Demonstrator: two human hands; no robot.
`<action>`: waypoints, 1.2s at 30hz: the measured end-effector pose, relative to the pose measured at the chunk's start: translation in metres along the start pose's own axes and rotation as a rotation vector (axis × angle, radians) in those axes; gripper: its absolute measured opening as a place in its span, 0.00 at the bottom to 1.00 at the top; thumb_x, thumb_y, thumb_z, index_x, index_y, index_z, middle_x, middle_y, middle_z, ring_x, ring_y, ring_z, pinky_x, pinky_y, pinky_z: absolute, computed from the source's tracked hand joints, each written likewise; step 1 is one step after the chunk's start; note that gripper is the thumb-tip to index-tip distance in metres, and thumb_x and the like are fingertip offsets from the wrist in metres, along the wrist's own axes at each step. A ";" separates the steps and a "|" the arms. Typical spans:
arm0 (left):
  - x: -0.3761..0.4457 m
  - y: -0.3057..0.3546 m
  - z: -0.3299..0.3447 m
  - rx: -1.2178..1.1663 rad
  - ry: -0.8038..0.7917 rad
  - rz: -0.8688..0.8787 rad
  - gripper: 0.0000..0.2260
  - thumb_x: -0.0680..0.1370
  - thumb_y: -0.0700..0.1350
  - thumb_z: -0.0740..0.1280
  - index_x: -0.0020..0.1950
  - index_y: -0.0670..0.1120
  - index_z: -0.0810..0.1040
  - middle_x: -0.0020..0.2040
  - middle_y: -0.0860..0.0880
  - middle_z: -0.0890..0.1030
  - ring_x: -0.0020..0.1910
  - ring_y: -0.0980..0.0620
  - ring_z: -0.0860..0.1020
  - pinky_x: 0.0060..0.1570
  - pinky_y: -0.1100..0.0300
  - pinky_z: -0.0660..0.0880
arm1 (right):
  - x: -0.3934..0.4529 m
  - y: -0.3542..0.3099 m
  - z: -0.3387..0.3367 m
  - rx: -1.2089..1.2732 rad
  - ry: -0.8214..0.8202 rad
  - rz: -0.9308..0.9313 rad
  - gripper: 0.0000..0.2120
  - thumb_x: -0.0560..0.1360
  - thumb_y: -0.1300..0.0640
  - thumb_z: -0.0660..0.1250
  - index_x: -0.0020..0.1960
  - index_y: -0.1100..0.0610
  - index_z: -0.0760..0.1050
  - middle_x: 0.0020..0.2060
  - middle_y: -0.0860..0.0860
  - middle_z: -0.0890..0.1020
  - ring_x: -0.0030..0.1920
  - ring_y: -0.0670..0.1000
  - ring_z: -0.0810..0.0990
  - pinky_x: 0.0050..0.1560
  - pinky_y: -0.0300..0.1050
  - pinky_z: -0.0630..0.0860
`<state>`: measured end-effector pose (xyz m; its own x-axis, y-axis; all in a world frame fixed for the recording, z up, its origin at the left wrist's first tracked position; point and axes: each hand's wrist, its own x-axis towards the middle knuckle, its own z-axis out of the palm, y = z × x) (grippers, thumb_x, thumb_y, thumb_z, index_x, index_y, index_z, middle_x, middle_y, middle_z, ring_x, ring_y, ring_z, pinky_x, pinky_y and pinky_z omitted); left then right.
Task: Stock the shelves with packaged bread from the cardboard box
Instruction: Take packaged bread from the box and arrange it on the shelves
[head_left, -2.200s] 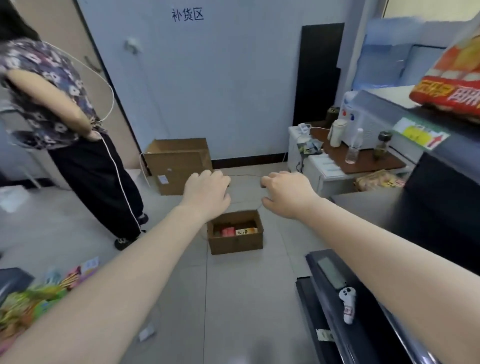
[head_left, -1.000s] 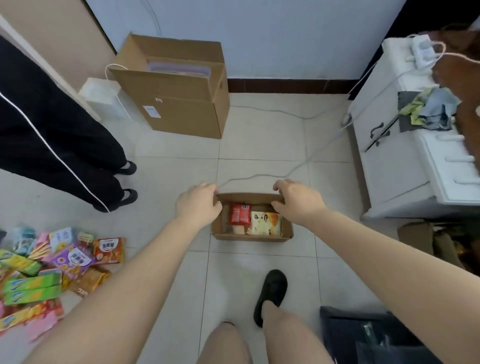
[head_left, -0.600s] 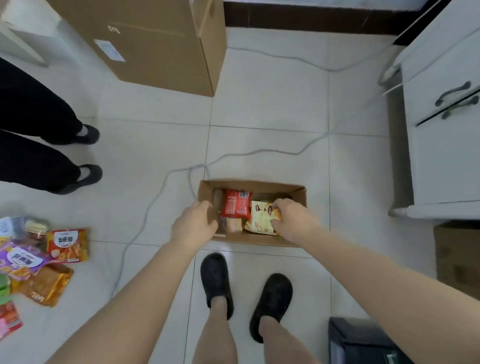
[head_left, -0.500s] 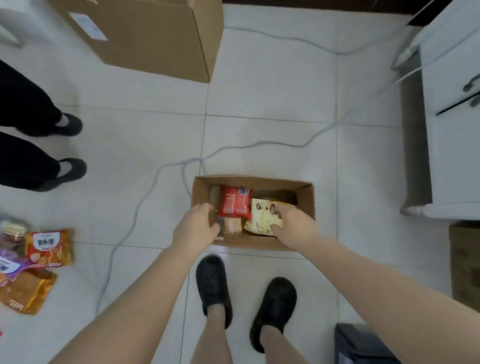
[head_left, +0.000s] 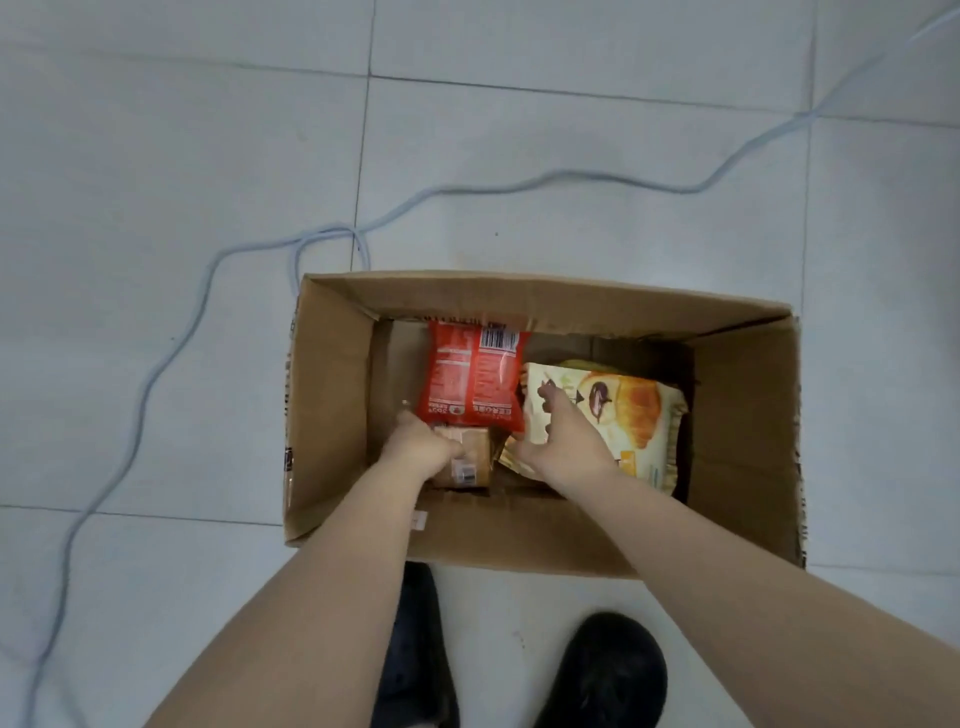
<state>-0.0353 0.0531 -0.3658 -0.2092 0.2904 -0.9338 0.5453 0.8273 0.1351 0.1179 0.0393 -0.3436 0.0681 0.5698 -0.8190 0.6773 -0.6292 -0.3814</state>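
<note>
An open cardboard box (head_left: 743, 415) stands on the tiled floor right below me. Inside lie a red bread packet (head_left: 470, 376), a cream packet printed with a chocolate croissant (head_left: 634, 415), and a clear-wrapped brown loaf (head_left: 470, 460) at the near left. My left hand (head_left: 418, 447) is down in the box, fingers closed on the clear-wrapped loaf. My right hand (head_left: 563, 441) grips the left edge of the croissant packet. No shelves are in view.
A pale cable (head_left: 332, 234) snakes across the floor tiles beyond and left of the box. My two black shoes (head_left: 605, 670) stand just in front of the box's near wall.
I have bent much closer to the box. Both hands went from its rim down inside; the left closed on the clear-wrapped loaf, the right on the croissant packet.
</note>
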 end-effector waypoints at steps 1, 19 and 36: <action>0.008 -0.002 0.005 -0.013 -0.025 -0.030 0.32 0.70 0.40 0.73 0.70 0.41 0.61 0.65 0.43 0.74 0.64 0.43 0.73 0.64 0.50 0.70 | 0.008 0.003 0.004 0.003 0.013 0.016 0.33 0.74 0.53 0.68 0.74 0.54 0.57 0.69 0.53 0.70 0.66 0.55 0.72 0.60 0.48 0.71; -0.007 -0.019 -0.018 -0.626 -0.161 -0.198 0.12 0.74 0.41 0.71 0.53 0.36 0.77 0.44 0.40 0.82 0.41 0.47 0.78 0.50 0.54 0.78 | 0.000 0.009 0.000 0.035 -0.299 -0.238 0.37 0.68 0.60 0.72 0.72 0.49 0.58 0.63 0.48 0.73 0.54 0.46 0.75 0.55 0.41 0.75; -0.046 0.007 -0.027 -0.248 -0.070 0.468 0.46 0.62 0.65 0.69 0.75 0.55 0.52 0.69 0.55 0.64 0.67 0.55 0.64 0.66 0.55 0.64 | -0.008 0.012 -0.026 0.416 -0.311 -0.152 0.14 0.68 0.60 0.75 0.51 0.50 0.76 0.41 0.47 0.81 0.43 0.48 0.80 0.37 0.34 0.75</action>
<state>-0.0438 0.0581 -0.3133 0.0697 0.6300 -0.7735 0.3572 0.7082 0.6090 0.1448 0.0410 -0.3302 -0.2707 0.5276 -0.8052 0.3106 -0.7438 -0.5918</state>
